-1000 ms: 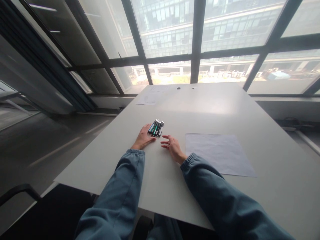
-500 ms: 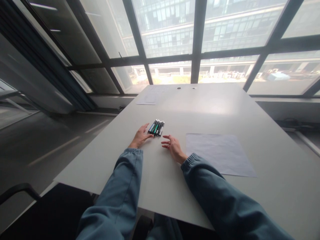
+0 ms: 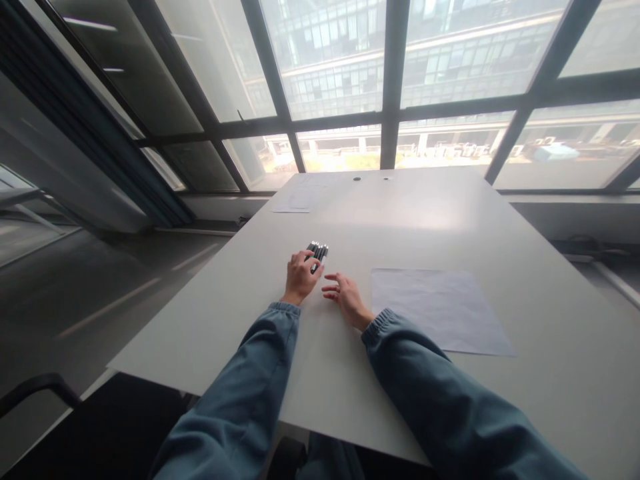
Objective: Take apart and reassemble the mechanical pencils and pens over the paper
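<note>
Pens, partly covered and impossible to count, lay mid-frame on one tabletop. The left hand curled over them, grip unclear; the right hand, fingers loosely parted, was left of one paper sheet.

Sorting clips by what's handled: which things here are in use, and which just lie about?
In use:
pens, partly under the left hand

Lying about:
paper sheet, right of the right hand
papers, toward the far left of the table
</note>
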A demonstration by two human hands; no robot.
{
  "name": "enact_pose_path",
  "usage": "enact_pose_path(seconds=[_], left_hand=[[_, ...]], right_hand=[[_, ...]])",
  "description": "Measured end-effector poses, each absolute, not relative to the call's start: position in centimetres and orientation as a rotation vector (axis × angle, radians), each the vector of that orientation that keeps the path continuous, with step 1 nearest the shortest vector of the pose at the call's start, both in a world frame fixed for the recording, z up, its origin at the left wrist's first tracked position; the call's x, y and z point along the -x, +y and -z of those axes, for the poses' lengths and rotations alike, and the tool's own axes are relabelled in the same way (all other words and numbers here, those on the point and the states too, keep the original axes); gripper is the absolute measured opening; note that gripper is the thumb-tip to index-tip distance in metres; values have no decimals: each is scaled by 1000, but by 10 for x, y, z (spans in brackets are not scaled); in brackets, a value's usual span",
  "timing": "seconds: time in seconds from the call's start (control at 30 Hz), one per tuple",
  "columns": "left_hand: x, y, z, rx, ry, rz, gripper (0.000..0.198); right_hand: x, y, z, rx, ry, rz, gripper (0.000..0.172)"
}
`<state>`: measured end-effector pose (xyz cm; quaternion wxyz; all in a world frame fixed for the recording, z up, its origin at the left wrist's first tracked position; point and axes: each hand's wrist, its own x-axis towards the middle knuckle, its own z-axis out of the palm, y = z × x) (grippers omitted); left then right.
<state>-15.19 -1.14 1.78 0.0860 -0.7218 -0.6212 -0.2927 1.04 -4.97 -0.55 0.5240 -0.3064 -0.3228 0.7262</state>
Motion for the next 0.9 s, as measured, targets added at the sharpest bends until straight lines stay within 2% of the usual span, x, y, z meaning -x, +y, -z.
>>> enact_pose_path(seconds=[0.2, 0.4, 0.6, 0.7, 0.77, 0.9], left_hand=[[124, -4, -17, 2007, -2028, 620, 15], [124, -2, -13, 1967, -2072, 552, 19], [118, -1, -13, 1972, -2038, 593, 11], [112, -1, -16, 2003, -2003, 764, 11], [105, -2, -18, 2042, -1945, 984, 12], [76, -12, -19, 2131, -1942, 1589, 21]], right_hand=[[-8, -46, 9, 727, -760, -1751, 35], [-8, -45, 7, 737, -782, -1745, 35], [-17, -50, -17, 846, -851, -1597, 32], [-46, -55, -32, 937, -1001, -1483, 32], [-78, -62, -39, 1073, -1306, -1319, 28], [-155, -84, -36, 1422, -1942, -587, 24]])
